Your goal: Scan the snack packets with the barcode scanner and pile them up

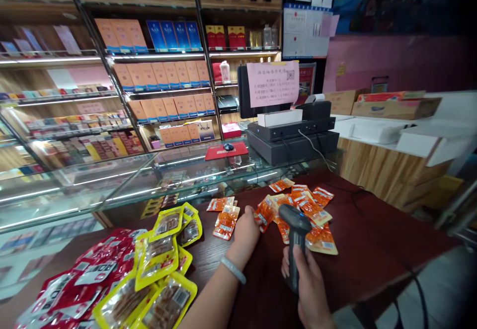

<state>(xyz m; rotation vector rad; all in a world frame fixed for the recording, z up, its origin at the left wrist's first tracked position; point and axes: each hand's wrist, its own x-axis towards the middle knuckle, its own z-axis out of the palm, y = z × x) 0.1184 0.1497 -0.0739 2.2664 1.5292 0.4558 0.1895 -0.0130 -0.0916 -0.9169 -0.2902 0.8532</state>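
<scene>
Dark wooden counter top set before glass display case. Orange foil snack packets scattered mid-counter; yellow-edged packets left of them, red packets further left. Grey handheld barcode scanner held over orange packets. Black till unit placed behind, on glass case. Stocked shelves ranged behind case.

Grey scanner over orange packets.
</scene>
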